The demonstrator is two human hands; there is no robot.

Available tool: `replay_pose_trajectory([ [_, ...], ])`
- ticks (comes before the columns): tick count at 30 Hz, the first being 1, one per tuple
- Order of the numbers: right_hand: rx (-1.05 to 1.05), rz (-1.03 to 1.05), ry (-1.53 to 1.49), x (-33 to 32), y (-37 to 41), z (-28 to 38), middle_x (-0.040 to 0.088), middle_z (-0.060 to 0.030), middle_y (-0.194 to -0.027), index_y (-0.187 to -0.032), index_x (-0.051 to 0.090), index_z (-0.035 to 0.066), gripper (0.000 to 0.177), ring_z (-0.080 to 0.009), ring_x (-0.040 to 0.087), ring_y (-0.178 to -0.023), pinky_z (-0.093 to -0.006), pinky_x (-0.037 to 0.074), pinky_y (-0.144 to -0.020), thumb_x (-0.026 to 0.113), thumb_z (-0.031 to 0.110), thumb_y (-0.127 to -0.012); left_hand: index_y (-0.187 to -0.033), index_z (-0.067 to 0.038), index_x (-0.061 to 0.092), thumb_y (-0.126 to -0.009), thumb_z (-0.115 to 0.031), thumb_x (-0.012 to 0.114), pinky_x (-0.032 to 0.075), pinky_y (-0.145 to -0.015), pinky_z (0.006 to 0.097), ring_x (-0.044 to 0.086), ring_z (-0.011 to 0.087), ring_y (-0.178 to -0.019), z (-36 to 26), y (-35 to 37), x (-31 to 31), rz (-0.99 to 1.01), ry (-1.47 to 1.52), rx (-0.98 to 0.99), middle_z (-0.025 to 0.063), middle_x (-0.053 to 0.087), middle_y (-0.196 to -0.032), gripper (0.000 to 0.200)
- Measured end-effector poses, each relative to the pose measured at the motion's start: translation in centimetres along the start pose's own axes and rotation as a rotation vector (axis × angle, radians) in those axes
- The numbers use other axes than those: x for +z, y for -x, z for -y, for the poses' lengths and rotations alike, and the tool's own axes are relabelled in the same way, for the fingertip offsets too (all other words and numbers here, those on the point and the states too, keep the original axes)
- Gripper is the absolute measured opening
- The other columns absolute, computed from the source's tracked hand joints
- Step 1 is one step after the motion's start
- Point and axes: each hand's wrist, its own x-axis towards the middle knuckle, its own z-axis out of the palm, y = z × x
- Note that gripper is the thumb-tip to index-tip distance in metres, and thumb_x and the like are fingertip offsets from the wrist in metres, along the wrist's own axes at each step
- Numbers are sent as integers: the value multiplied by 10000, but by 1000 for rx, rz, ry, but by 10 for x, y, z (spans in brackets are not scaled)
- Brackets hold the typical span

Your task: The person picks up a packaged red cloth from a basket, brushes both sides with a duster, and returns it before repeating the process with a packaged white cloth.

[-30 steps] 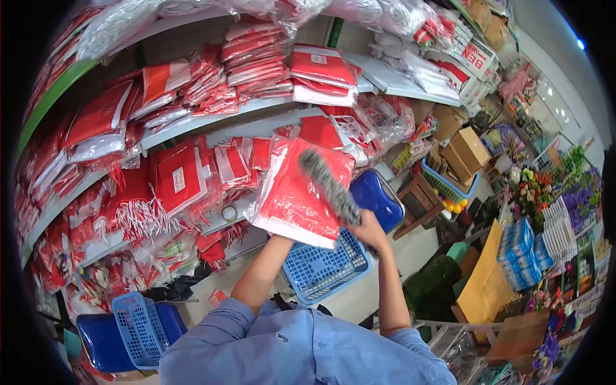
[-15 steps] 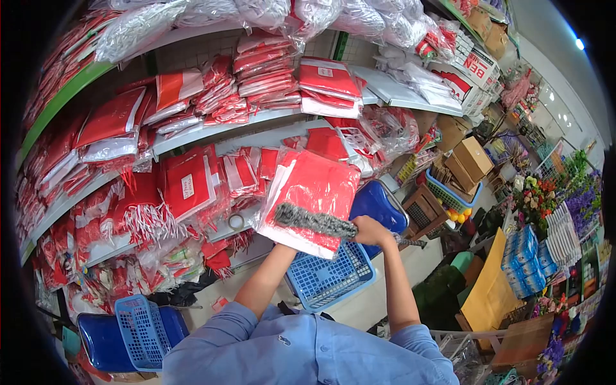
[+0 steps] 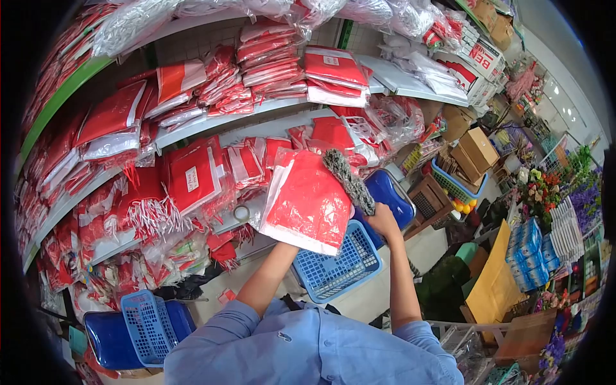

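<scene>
In front of me is a plastic-wrapped stack of red and white folded cloth (image 3: 307, 205), lifted off the shelf and tilted. My left hand (image 3: 289, 249) holds it from below at its near edge, the fingers hidden under the pack. A grey fluffy duster (image 3: 348, 181) is gripped in my right hand (image 3: 384, 222), fingers wrapped round its handle. The duster's head points up and away, along the stack's upper right corner. Below the stack is a blue plastic basket (image 3: 369, 273).
Shelves (image 3: 244, 119) full of bagged red and white goods curve around the front and left. A blue stool (image 3: 393, 199) stands behind the right hand. At lower left, another blue basket (image 3: 149, 330) rests on a blue stool (image 3: 102, 340). Cartons (image 3: 475, 154) and artificial flowers (image 3: 539, 196) crowd the right.
The duster has swung up from lying across the stack's face to its upper right edge. My right hand has moved slightly right and up.
</scene>
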Motion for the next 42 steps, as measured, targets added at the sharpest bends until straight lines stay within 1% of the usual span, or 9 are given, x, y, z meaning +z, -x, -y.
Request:
replay_pose_trajectory([
  [4, -242, 485, -14, -8, 20, 38, 615, -253, -789, -881, 622, -13, 328, -382, 614, -772, -417, 482, -718, 686, 221, -661, -1409, -146, 196, -870, -441, 437, 138, -1022, 562, 90, 328, -1315, -1, 5, -4, -6, 8, -8, 121, 153, -1451, 660],
  [12, 35, 160, 78, 2, 14, 18, 611, -257, -789, -866, 609, -43, 320, -373, 619, -794, -402, 481, -695, 690, 182, -654, -1418, -157, 177, -864, -440, 447, 111, -1017, 590, 42, 338, -1328, -3, 10, -9, -10, 27, -22, 117, 117, -1465, 678],
  [17, -219, 615, 72, 12, 33, 32, 609, -251, -789, -877, 616, -5, 318, -384, 605, -792, -425, 474, -701, 680, 230, -672, -1423, -163, 165, -859, -439, 453, 94, -1013, 607, 12, 344, -1336, -2, 15, -13, -16, 45, -33, 114, 94, -1473, 690],
  [25, 2, -33, -56, 1, 30, 41, 631, -196, -709, -902, 637, -6, 330, -324, 625, -666, -391, 469, -591, 684, 272, -731, -1432, -174, 146, -853, -438, 462, 66, -1008, 635, -37, 354, -1350, -5, 27, -14, 11, 68, -52, 110, 58, -1487, 711],
  [27, 121, 165, -359, -7, 36, 62, 628, -135, -708, -956, 631, 5, 353, -238, 595, -582, -347, 462, -538, 668, 306, -775, -1434, -177, 142, -851, -438, 465, 59, -1007, 642, -49, 357, -1353, -8, 32, -5, 54, 28, -66, 109, 49, -1490, 716],
  [31, 229, 351, -1062, 11, 41, 75, 599, -68, -846, -1150, 542, 14, 487, -85, 500, -497, -265, 434, -458, 621, 378, -837, -1438, -182, 132, -848, -437, 469, 46, -1004, 656, -73, 362, -1359, 5, 40, 35, 153, -678, 14, 107, 31, -1497, 726],
  [35, 315, 137, -1193, 27, 53, 86, 574, -100, -1090, -1239, 423, 0, 589, -194, 565, -963, -304, 437, -863, 684, 251, -774, -1436, -239, 155, -805, -379, 535, 9, -933, 733, -111, 416, -1347, 50, 28, 11, 55, -1456, 291, 104, 2, -1503, 749],
  [38, 361, 224, -1136, 35, 60, 62, 569, -99, -1094, -1223, 432, -12, 548, -188, 554, -969, -294, 423, -859, 650, 106, -734, -1417, -139, 197, -804, -326, 546, 66, -1075, 535, -86, 474, -1319, 54, 37, 0, 133, -1779, -45, 200, 54, -1473, 730],
  [42, 460, 178, -1218, 46, 71, 35, 604, -106, -1022, -1150, 497, -5, 489, -198, 595, -889, -303, 465, -802, 608, -3, -674, -1428, -90, 178, -802, -369, 591, 43, -1101, 448, -131, 352, -1361, 43, 40, -14, 395, -1285, -87, 153, 3, -1500, 800],
])
